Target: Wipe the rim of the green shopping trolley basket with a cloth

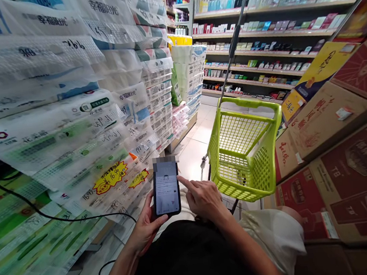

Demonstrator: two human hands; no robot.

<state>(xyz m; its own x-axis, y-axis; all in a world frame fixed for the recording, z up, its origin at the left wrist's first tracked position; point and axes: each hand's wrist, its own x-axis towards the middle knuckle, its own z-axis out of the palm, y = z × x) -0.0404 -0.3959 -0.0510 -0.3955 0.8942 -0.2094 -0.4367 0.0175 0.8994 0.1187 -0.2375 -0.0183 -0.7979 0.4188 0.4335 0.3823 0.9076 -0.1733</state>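
Note:
A dark-cased smartphone (166, 191) with a lit screen stands upright in front of my body. My left hand (149, 221) is closed round its lower left side, thumb across the bottom edge. The top of the phone is blurred out. My right hand (204, 197) holds nothing; its index finger reaches toward the phone's right edge while the other fingers bend loosely. Whether that fingertip touches the phone I cannot tell. Just beyond my right hand is a lime-green plastic shopping basket cart (246, 148) with a long slanting handle pole (234, 43).
Tall stacks of plastic-wrapped tissue packs (69, 124) rise at the left, some with yellow price tags (111, 177). A black cable (63, 219) hangs in front of them. Cardboard cartons (332, 138) are piled at the right. Shelves of small boxed goods (267, 35) stand across the tiled aisle (197, 138).

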